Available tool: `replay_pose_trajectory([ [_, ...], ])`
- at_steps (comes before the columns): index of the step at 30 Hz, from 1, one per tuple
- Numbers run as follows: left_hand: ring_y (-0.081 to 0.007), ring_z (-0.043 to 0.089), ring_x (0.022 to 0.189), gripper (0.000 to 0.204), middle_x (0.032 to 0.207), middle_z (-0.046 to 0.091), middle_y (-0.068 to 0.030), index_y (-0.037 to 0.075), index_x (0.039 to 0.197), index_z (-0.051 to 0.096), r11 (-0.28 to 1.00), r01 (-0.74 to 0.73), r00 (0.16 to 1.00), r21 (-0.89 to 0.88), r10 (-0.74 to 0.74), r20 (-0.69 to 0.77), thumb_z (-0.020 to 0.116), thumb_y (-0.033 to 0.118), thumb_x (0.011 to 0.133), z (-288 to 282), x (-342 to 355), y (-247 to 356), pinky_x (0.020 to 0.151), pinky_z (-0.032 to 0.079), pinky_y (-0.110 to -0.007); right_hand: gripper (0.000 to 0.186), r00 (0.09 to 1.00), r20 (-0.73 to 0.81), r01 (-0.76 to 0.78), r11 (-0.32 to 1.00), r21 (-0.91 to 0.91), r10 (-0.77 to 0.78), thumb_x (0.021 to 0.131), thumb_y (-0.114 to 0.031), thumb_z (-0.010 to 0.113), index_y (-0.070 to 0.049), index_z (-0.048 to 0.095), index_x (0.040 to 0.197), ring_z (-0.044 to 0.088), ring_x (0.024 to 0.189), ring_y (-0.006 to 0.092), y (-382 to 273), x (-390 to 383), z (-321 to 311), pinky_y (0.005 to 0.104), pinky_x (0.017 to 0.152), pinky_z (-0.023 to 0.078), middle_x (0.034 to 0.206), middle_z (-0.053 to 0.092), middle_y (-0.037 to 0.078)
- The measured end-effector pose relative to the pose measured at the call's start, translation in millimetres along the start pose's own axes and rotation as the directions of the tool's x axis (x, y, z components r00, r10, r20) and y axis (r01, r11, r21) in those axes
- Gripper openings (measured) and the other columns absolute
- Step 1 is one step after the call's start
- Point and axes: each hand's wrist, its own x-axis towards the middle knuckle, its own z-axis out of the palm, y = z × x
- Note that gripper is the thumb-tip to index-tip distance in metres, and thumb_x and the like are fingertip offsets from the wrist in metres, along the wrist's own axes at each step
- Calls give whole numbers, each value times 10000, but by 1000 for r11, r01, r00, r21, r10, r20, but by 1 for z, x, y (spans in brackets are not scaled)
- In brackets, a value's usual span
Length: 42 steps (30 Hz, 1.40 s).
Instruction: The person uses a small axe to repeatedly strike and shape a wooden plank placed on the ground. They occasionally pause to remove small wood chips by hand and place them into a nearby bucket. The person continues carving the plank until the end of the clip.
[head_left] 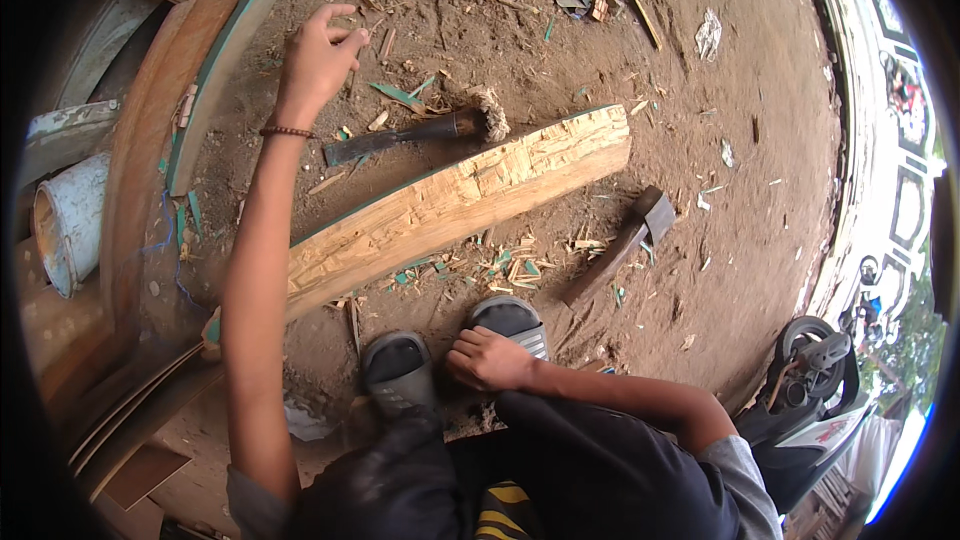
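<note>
Dark trousers (590,450) fill the lower edge, with brown dirt ground (740,210) beyond them, widest and barest to the right. Across it slants a pale, rough-hewn timber beam (460,195); its right end lies clear on the dirt, while the left forearm crosses in front near its left end. On the left, a green-edged board (215,70) bounds the space. Just past the beam's far edge lies a chisel (425,130) with a frayed head; on the near side, well apart, a wooden-handled hatchet (620,245). The left hand (322,55) hovers between board and chisel, fingers half curled, a gap showing, nothing visibly held. By the right slipper (510,320), the right hand (490,358) is loosely folded, palm down; whether it grips anything I cannot tell.
</note>
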Motion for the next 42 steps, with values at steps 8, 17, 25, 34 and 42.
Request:
replay_pose_trajectory([
  [8,-165,700,733,214,905,765,-52,105,1063,745,992,-58,985,116,75,-153,616,254,979,-45,-4,-36,696,544,-310,161,1000,-15,-22,1000,-20,22,889,-196,661,-57,588,853,562,815,241,-2,1,1,355,752,464,808,574,65],
  [17,-242,702,781,203,842,726,-111,44,892,713,946,-180,982,269,155,111,711,247,883,-17,-29,-22,710,532,-343,159,1000,21,-21,999,-39,22,843,-188,659,-65,561,823,573,833,241,-2,2,0,354,769,459,819,587,76],
  [25,-258,694,749,156,814,714,-112,40,883,692,954,-153,988,259,139,74,737,180,830,-12,-33,-18,691,531,-353,165,999,26,-28,998,-56,29,836,-196,656,-61,562,830,577,846,242,-3,1,2,356,777,461,829,592,78],
  [34,-316,706,790,134,820,715,-131,59,909,682,899,-210,978,383,197,73,701,169,835,-10,-49,-22,711,552,-410,175,999,47,-19,996,-92,24,828,-213,642,-55,575,860,581,881,244,-3,0,4,356,800,462,858,603,83],
  [42,-299,695,775,158,802,694,-138,34,859,682,916,-149,988,374,126,84,742,171,807,-8,-44,-30,693,539,-411,180,999,37,-27,993,-116,32,816,-216,646,-57,585,875,581,893,243,-4,0,5,352,808,462,864,610,80],
])
